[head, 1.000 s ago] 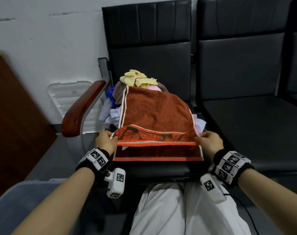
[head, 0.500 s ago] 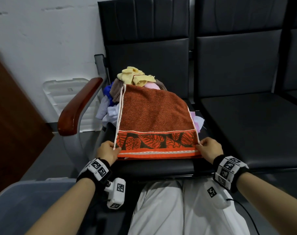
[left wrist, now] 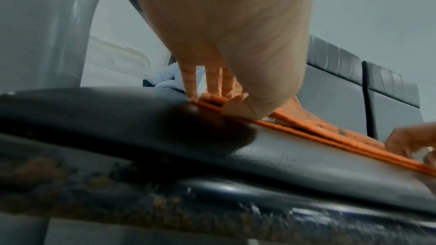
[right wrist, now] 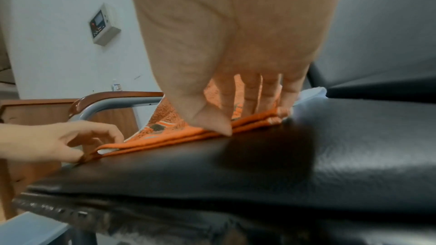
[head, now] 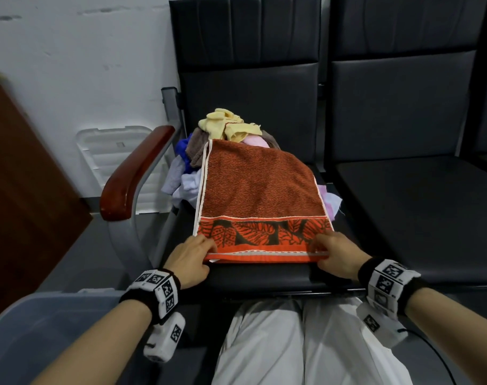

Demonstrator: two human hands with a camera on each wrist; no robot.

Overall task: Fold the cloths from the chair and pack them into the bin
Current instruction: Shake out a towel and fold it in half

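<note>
An orange towel (head: 259, 190) with a leaf-patterned border lies folded in two on the black chair seat (head: 264, 276), its far part sloping up over a pile of cloths (head: 181, 176). A yellow cloth (head: 228, 126) tops that pile. My left hand (head: 206, 251) pinches the towel's near left corner, seen close in the left wrist view (left wrist: 212, 98). My right hand (head: 323, 251) pinches the near right corner, fingers on top and thumb at the edge (right wrist: 235, 118). Both layers' edges (right wrist: 165, 137) lie together on the seat. The blue-grey bin (head: 42, 329) stands at the lower left.
A red-brown armrest (head: 134, 173) on a grey frame borders the seat's left side. A white lid (head: 111, 151) leans on the wall behind it, with a wooden panel (head: 22, 190) further left. A bare black seat (head: 417, 207) adjoins on the right. My white-trousered knees (head: 306, 343) are below the seat.
Both hands drew the towel's upper layer toward me until its edge met the lower edge. The hands now hold the stacked edges low on the seat.
</note>
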